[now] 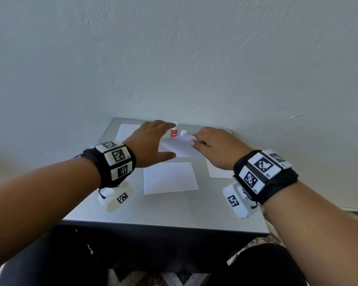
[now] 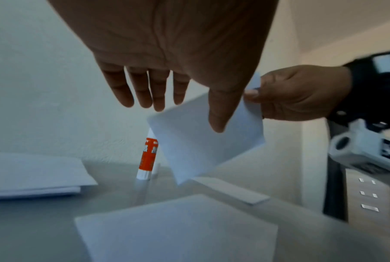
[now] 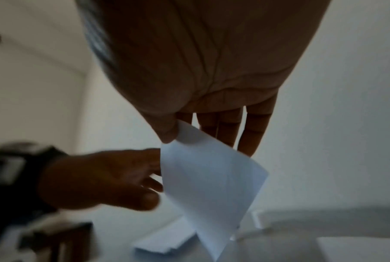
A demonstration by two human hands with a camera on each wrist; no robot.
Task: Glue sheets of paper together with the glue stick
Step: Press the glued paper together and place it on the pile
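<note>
Paper sheet (image 1: 179, 146) is hanging above the table's (image 1: 174, 211) far edge, right hand (image 1: 213, 149) pinching its corner; left hand (image 1: 151, 141) is hovering spread, holding nothing, near the glue stick (image 1: 174, 132).

Glue stick (image 2: 147, 159): top hidden behind lifted sheet (image 2: 203, 140), label too blurred to read. Left hand (image 3: 99, 179) fingertips hidden behind that sheet. Right-wrist view blurry at 7 o'clock; paper stack (image 3: 164, 242) smeared.

White paper sheets (image 1: 170, 178); orange-and-white glue stick (image 2: 147, 159); grey table (image 1: 163, 211); black-white checker-patterned wristbands (image 1: 117, 159).
</note>
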